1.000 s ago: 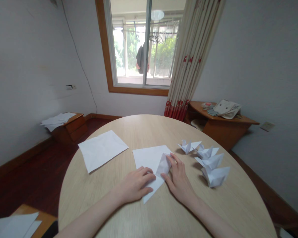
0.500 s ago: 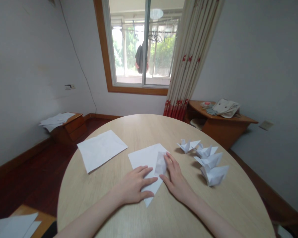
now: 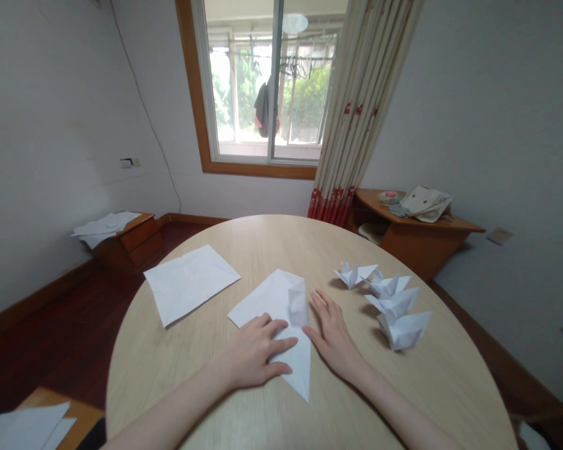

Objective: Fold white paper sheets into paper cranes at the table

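Note:
A partly folded sheet of white paper (image 3: pixel 266 294) lies in front of me, with a small folded flap (image 3: pixel 298 306) near its right edge and a pointed corner toward me. Across its lower left part rests my left hand (image 3: pixel 263 350), palm down with fingers spread. My right hand (image 3: pixel 331 328) is at the paper's right edge; its fingers are apart, the thumb beside the edge by the flap. Whether that thumb touches the paper I cannot tell.
Several folded paper birds (image 3: pixel 398 303) stand in a row on the right of the round wooden table (image 3: pixel 272 237). A white sheet (image 3: pixel 192 284) lies on the left. Beyond the table are a small drawer cabinet (image 3: pixel 143 240) and a corner desk (image 3: pixel 413 244).
The paper has turned clockwise, its near corner swinging right and its left corner farther left. My right hand has come off the flap. My left hand has stayed nearly in place.

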`<state>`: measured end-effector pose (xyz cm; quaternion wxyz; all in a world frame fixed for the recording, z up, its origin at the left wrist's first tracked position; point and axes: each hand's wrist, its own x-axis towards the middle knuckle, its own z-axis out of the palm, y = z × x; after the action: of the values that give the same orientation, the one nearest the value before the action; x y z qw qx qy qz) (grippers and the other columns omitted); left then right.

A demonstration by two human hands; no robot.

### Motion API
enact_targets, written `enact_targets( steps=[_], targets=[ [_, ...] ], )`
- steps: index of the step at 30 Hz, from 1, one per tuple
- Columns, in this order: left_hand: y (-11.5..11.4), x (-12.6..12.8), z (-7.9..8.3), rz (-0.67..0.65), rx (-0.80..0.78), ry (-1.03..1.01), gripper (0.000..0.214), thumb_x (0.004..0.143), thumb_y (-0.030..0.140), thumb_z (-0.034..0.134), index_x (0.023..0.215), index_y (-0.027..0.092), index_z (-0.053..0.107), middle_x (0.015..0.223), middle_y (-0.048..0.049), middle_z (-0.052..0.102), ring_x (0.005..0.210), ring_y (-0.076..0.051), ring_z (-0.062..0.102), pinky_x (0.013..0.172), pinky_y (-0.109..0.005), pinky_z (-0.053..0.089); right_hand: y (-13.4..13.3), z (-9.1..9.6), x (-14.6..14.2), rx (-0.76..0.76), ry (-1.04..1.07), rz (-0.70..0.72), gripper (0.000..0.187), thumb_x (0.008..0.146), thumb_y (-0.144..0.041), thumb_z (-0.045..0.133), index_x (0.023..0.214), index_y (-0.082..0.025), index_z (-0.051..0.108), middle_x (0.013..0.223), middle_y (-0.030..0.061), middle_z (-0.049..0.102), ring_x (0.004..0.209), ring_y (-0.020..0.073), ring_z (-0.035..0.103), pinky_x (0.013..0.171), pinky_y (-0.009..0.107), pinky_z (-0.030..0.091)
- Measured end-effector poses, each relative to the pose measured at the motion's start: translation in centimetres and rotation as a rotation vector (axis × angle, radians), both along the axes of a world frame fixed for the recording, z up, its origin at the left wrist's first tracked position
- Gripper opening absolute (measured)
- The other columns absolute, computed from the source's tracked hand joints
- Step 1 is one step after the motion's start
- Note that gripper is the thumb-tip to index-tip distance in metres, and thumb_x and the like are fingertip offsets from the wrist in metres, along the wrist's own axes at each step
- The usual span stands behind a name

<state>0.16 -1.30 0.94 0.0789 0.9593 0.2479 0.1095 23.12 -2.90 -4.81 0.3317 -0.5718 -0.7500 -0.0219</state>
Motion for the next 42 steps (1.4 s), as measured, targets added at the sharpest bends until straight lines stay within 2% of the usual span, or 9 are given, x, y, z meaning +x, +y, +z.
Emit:
enact_targets(
  steps=[6, 13, 22, 34, 38, 42],
  targets=[
    [0.1, 0.1, -0.1, -0.009, -0.03, 0.015, 0.053, 0.087, 0.052, 0.056, 0.135, 0.03, 0.05, 0.135, -0.009, 0.05, 0.112, -0.03, 0.049, 0.096, -0.046, 0.042, 0.1, -0.5, 0.1, -0.012, 0.008, -0.018, 0.06, 0.09, -0.031, 0.049, 0.144, -0.025, 0.022, 0.141, 0.0165, 0.038, 0.131, 0.0327, 0.037, 0.103, 0.058, 0.034],
    [0.6, -0.1, -1.2, -0.018, -0.085, 0.002, 0.061, 0.086, 0.051, 0.059, 0.141, 0.029, 0.042, 0.148, -0.0106, 0.037, 0.133, -0.034, 0.035, 0.106, -0.051, 0.035, 0.2, -0.5, 0.2, -0.011, 0.021, -0.018, 0.059, 0.089, -0.032, 0.05, 0.143, -0.026, 0.026, 0.139, 0.0147, 0.042, 0.128, 0.0297, 0.04, 0.101, 0.053, 0.039],
    [0.6, -0.1, -1.0, -0.009, -0.151, -0.027, 0.058, 0.086, 0.048, 0.061, 0.139, 0.03, 0.045, 0.149, -0.0104, 0.037, 0.134, -0.033, 0.034, 0.104, -0.051, 0.038, 0.1, -0.3, 0.2, -0.026, 0.046, 0.011, 0.055, 0.09, -0.03, 0.049, 0.142, -0.029, 0.03, 0.137, 0.0131, 0.045, 0.125, 0.0298, 0.045, 0.098, 0.054, 0.039],
    [0.5, 0.0, -0.2, 0.017, -0.157, 0.016, 0.06, 0.083, 0.046, 0.066, 0.137, 0.027, 0.048, 0.147, -0.0117, 0.04, 0.132, -0.033, 0.036, 0.104, -0.05, 0.039, 0.0, 0.1, 0.3, -0.034, -0.008, -0.007, 0.052, 0.089, -0.03, 0.05, 0.139, -0.026, 0.035, 0.135, 0.0131, 0.048, 0.123, 0.028, 0.046, 0.097, 0.05, 0.042],
    [0.6, -0.1, -0.1, 0.035, -0.134, 0.031, 0.061, 0.082, 0.049, 0.066, 0.136, 0.027, 0.05, 0.145, -0.0115, 0.043, 0.13, -0.033, 0.039, 0.103, -0.048, 0.041, -0.1, 0.9, 0.7, -0.034, -0.019, 0.01, 0.04, 0.09, -0.027, 0.05, 0.13, -0.026, 0.045, 0.131, 0.0117, 0.05, 0.12, 0.0283, 0.047, 0.095, 0.05, 0.042],
    [0.7, -0.1, -0.2, 0.023, -0.111, 0.005, 0.061, 0.081, 0.055, 0.064, 0.134, 0.027, 0.052, 0.143, -0.0109, 0.045, 0.127, -0.032, 0.042, 0.101, -0.048, 0.041, -0.3, 2.2, 1.0, -0.078, -0.028, 0.038, 0.019, 0.088, -0.023, 0.053, 0.107, -0.022, 0.056, 0.114, 0.011, 0.055, 0.108, 0.0276, 0.052, 0.09, 0.046, 0.044]
  ],
)
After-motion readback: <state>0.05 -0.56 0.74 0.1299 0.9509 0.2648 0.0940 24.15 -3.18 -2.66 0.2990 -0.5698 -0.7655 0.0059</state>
